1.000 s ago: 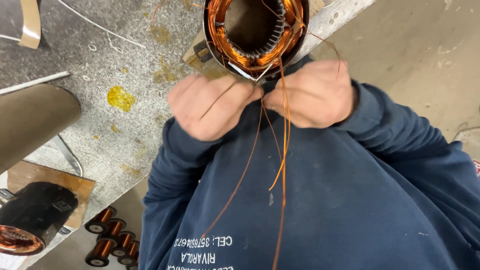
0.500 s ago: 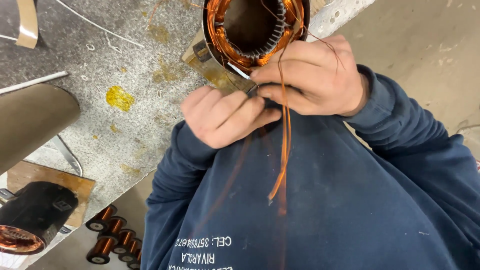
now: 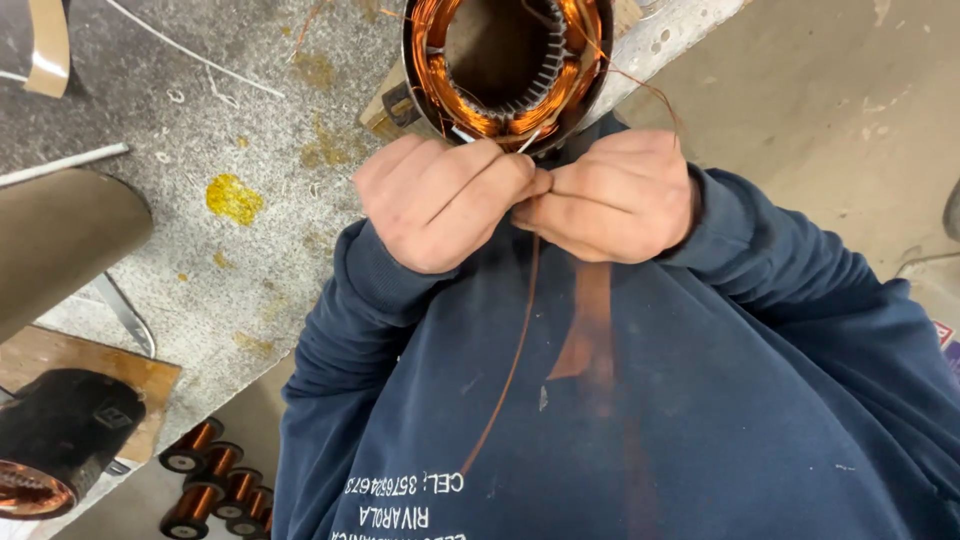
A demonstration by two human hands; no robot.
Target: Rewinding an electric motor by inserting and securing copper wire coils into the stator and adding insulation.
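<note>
Left hand: closed in a loose fist, fingertips pinched on the copper wire strands. Right hand: likewise closed, pinching the same strands. The two hands meet knuckle to knuckle just below the motor stator.

Wire: the gripped strands lead up into the stator and hang down in front of the dark blue sweatshirt. One strand is sharp; the others are blurred by motion.

Progress, as a judgement: copper coils already fill the stator slots all round the bore, so winding appears complete. The loose lead ends are not yet tied off or trimmed; this part of the work appears to remain.

Stator position: at the near edge of the tabletop, resting on a small wooden block.

Containers: the stator shell holds the coils; its bore is open. At the lower left corner, a second black motor housing on a wooden board shows copper winding inside. Below it stand several spools of copper wire.
</note>
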